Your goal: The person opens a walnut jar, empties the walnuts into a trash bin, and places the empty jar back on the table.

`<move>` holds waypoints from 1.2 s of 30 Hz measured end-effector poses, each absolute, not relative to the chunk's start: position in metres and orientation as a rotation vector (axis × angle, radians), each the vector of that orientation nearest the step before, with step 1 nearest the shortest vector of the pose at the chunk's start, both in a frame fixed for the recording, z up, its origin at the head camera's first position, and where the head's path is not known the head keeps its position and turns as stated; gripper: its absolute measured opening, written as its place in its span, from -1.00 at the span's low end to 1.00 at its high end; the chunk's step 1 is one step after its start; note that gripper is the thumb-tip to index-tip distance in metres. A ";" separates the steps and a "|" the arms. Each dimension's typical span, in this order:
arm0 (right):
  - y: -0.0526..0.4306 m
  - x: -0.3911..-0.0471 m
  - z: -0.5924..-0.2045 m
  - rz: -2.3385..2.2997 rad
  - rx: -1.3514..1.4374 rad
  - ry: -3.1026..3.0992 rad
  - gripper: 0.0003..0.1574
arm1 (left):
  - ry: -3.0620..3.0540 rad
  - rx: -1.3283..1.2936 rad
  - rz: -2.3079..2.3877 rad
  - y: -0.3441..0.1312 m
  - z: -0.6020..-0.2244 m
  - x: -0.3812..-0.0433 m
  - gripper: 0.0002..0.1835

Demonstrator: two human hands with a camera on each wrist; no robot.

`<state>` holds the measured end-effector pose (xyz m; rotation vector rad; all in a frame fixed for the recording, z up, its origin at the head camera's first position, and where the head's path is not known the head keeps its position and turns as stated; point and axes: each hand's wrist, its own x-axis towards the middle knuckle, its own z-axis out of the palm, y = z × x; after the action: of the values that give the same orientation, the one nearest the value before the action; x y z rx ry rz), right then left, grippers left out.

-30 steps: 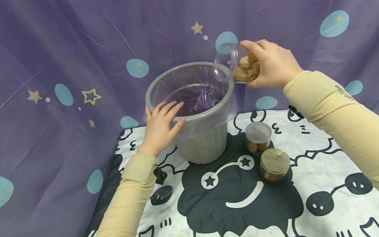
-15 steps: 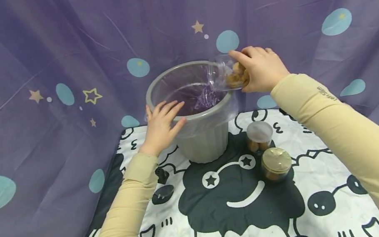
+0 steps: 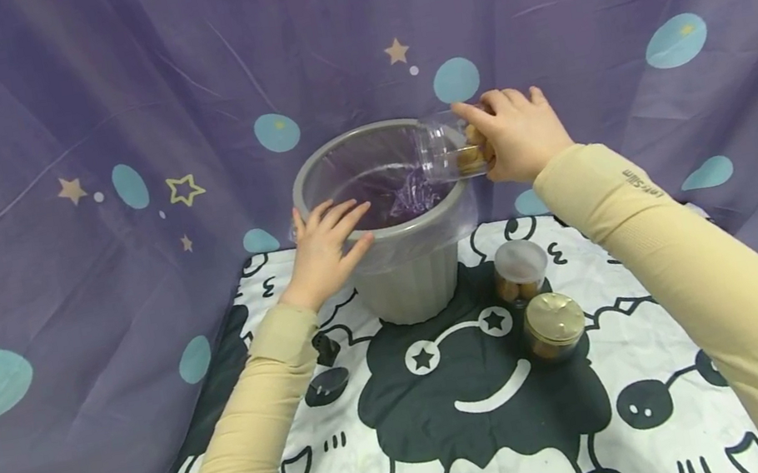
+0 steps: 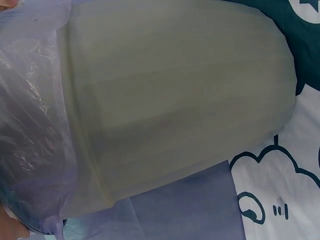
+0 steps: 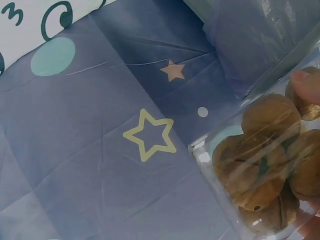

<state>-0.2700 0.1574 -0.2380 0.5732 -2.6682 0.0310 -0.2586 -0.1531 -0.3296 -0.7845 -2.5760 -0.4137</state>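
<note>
A grey trash can [image 3: 406, 286] lined with a thin clear bag [image 3: 418, 240] stands at the middle back, with crumpled purplish plastic [image 3: 415, 195] inside. My left hand [image 3: 322, 259] rests on its left rim, fingers straight and spread over the edge. At the right rim, my right hand [image 3: 524, 133] grips a clear plastic jar [image 3: 436, 150] around its base end. The jar lies on its side, mouth pointing left over the can. Several brown walnuts [image 5: 252, 172] sit in the jar's base end, partly hidden by the hand in the head view.
Two lidded jars stand right of the can: one with a pale translucent lid [image 3: 520, 260] and brown contents, one with a gold lid [image 3: 553, 317]. A black-and-white patterned cloth [image 3: 489, 428] covers the table. A purple curtain [image 3: 183, 76] hangs close behind.
My right hand has moved left with the jar, bringing its mouth from the can's right edge to over the opening. The walnuts stay in the jar; my left hand keeps its place.
</note>
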 end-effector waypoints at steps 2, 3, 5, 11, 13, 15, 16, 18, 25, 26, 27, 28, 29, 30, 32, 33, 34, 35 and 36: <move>0.158 -0.270 -0.238 0.014 0.578 -2.663 0.12 | -2.577 -0.784 -0.411 -0.153 -0.330 -0.259 -0.18; 0.158 -0.270 -0.238 0.009 0.582 -2.659 0.12 | -2.578 -0.784 -0.412 -0.153 -0.330 -0.258 -0.21; 0.158 -0.269 -0.237 -0.004 0.594 -2.655 0.12 | -2.580 -0.785 -0.415 -0.152 -0.330 -0.258 -0.28; 0.158 -0.270 -0.238 -0.029 0.609 -2.666 0.13 | -2.586 -0.779 -0.427 -0.153 -0.331 -0.259 -0.40; 0.158 -0.270 -0.238 -0.030 0.609 -2.665 0.12 | -2.584 -0.779 -0.428 -0.153 -0.332 -0.259 -0.43; 0.158 -0.270 -0.238 -0.030 0.615 -2.658 0.10 | -2.582 -0.781 -0.431 -0.153 -0.332 -0.259 -0.42; 0.158 -0.270 -0.238 -0.030 0.617 -2.655 0.09 | -2.580 -0.782 -0.431 -0.153 -0.332 -0.259 -0.41; 0.158 -0.270 -0.239 -0.029 0.621 -2.647 0.09 | -2.577 -0.783 -0.434 -0.153 -0.332 -0.258 -0.36; 0.157 -0.272 -0.238 -0.049 0.652 -2.603 0.03 | -2.556 -0.785 -0.438 -0.153 -0.332 -0.259 -0.23; 0.157 -0.272 -0.238 -0.054 0.655 -2.601 0.02 | -2.557 -0.785 -0.437 -0.153 -0.332 -0.259 -0.24; 0.157 -0.272 -0.238 -0.057 0.656 -2.600 0.02 | -2.558 -0.784 -0.435 -0.153 -0.332 -0.259 -0.25; 0.157 -0.272 -0.238 -0.059 0.657 -2.599 0.02 | -2.558 -0.785 -0.435 -0.152 -0.332 -0.259 -0.25; 0.157 -0.272 -0.238 -0.062 0.658 -2.599 0.01 | -2.559 -0.786 -0.438 -0.152 -0.331 -0.259 -0.25; 0.157 -0.273 -0.238 -0.064 0.658 -2.597 0.01 | -2.558 -0.786 -0.439 -0.152 -0.331 -0.259 -0.25; 0.157 -0.273 -0.238 -0.069 0.660 -2.594 0.01 | -2.554 -0.787 -0.441 -0.152 -0.331 -0.259 -0.23; 0.157 -0.273 -0.238 -0.073 0.663 -2.591 0.00 | -2.553 -0.787 -0.442 -0.152 -0.331 -0.259 -0.23; 0.157 -0.273 -0.239 -0.078 0.665 -2.588 0.00 | -2.554 -0.787 -0.440 -0.152 -0.331 -0.259 -0.23; 0.157 -0.274 -0.239 -0.085 0.666 -2.586 0.01 | -2.556 -0.786 -0.440 -0.152 -0.331 -0.259 -0.24; 0.157 -0.274 -0.239 -0.094 0.667 -2.583 0.01 | -2.558 -0.784 -0.435 -0.152 -0.331 -0.259 -0.26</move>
<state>-0.2738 0.1575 -0.2386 0.6666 -2.5833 -0.0937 -0.2592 -0.1524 -0.3315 -0.7838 -2.5585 -0.4347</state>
